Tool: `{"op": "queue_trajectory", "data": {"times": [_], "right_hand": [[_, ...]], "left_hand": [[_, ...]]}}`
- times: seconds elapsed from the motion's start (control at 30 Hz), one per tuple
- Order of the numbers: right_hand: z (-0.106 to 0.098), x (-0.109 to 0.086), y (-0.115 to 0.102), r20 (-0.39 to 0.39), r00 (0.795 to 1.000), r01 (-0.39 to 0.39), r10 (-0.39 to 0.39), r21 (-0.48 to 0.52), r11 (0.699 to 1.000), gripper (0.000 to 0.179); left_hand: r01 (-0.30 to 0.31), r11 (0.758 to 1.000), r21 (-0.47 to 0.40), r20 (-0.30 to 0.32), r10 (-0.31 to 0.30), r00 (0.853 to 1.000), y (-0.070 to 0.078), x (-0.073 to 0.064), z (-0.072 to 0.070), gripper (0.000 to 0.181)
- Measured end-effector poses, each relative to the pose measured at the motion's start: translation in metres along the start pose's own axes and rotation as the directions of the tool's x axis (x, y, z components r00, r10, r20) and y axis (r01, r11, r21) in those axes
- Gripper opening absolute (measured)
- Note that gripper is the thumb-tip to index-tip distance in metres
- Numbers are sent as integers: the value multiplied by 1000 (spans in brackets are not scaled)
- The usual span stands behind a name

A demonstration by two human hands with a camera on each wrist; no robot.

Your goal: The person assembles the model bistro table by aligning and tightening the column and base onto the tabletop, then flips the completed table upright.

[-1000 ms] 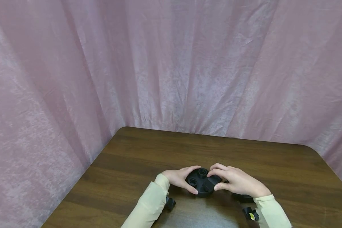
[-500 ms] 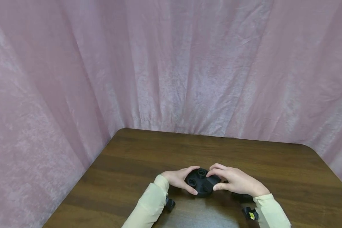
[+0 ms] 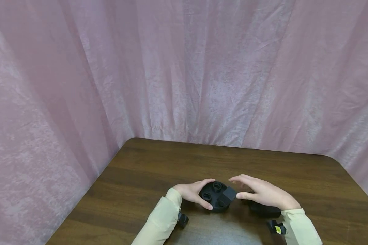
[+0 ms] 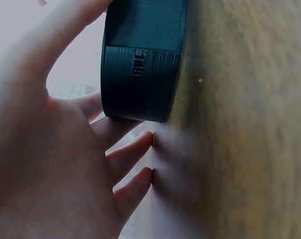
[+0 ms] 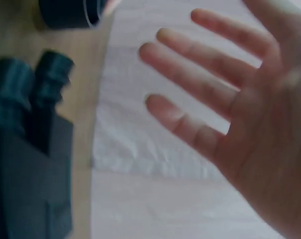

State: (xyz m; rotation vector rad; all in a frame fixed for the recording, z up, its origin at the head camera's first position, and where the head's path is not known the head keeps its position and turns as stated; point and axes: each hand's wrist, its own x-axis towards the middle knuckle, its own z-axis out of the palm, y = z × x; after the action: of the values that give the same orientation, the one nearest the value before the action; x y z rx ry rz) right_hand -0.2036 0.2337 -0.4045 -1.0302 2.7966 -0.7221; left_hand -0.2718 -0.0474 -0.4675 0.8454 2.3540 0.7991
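Right of the round black base [image 3: 214, 195] and slightly nearer, a black block with two ribbed posts [image 5: 33, 184] lies below the right hand [image 3: 263, 191]. That hand, fingers spread, is just right of the base, apart from it. The left hand [image 3: 190, 192] pinches the base's left rim. Beyond the base, the wooden table [image 3: 184, 160] meets a pink velvet curtain [image 3: 202, 68].
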Motion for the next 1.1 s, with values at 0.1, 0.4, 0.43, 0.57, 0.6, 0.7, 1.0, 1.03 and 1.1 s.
{"op": "queue_trajectory", "data": {"times": [0.1,0.4,0.43,0.57,0.6,0.7,1.0,1.03,1.1], "right_hand": [[-10,-7,6,22,998,-55,55,-15,998,52],[-25,-28,30,24,983,-179,182,-88,980,39],[-26,-29,33,28,981,-187,190,-85,979,39],[-22,-31,42,72,973,-215,219,-58,975,43],[-20,-30,44,86,972,-216,219,-47,975,44],[-13,-27,51,120,964,-233,235,-29,972,45],[4,-19,65,152,969,-189,193,-40,981,45],[5,-19,66,155,969,-189,192,-31,981,45],[5,-18,66,161,970,-182,182,-17,983,46]], "left_hand": [[-7,1000,2,1,7,1000,0,0,-1,95],[-20,1000,5,-6,20,1000,-1,0,-1,95],[-18,1000,5,-4,18,1000,-1,0,-1,95],[-16,1000,8,0,16,1000,-2,0,-1,96],[-17,1000,11,-1,17,1000,-2,0,-2,96],[-20,1000,12,-1,20,1000,-3,0,-2,96],[-18,1000,18,16,18,1000,-5,1,-1,95],[-17,1000,24,14,17,1000,-5,1,-1,95],[-15,1000,28,11,15,1000,-5,1,-1,95]]}}
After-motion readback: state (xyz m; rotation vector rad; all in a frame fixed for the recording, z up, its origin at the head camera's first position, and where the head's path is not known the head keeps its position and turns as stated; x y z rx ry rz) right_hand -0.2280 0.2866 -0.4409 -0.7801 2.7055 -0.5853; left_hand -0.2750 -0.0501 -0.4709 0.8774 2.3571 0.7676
